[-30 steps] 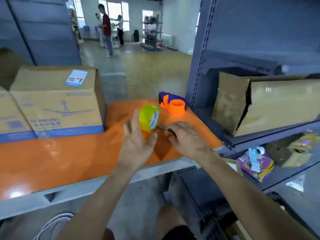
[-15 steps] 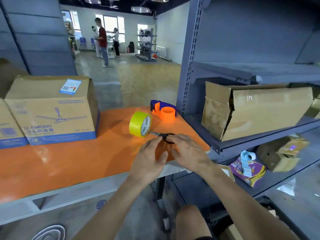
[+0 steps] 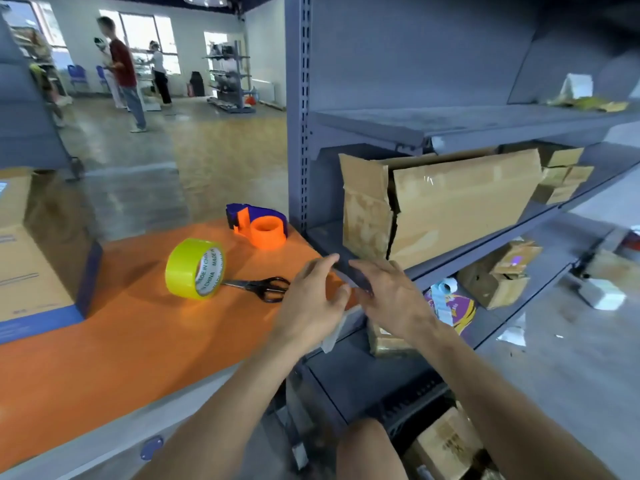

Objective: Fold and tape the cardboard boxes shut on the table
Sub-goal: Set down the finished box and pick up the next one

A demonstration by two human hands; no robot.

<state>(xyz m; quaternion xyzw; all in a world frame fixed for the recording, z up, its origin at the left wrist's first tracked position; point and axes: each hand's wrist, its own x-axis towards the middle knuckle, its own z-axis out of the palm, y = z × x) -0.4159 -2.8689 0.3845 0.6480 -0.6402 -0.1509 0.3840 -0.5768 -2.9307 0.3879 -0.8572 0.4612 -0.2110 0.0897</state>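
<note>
A yellow tape roll (image 3: 194, 268) stands on its edge on the orange table (image 3: 138, 341). Black scissors (image 3: 261, 287) lie just right of it, blade tips at the roll. An orange and blue tape dispenser (image 3: 259, 226) sits at the table's far right corner. A closed cardboard box (image 3: 38, 251) with blue trim stands at the left. My left hand (image 3: 308, 306) and my right hand (image 3: 391, 299) hover empty, fingers apart, over the table's right end, beside the shelf. A flattened cardboard box (image 3: 450, 202) lies on the shelf just beyond them.
A grey metal shelf unit (image 3: 381, 126) stands against the table's right end, with small boxes and packets on its lower levels. More cardboard lies on the floor under the shelf. Two people stand far back in the room.
Both hands have let go of the tape roll and scissors and moved right toward the shelf. The view has turned right, so the box at the left is partly out of frame.
</note>
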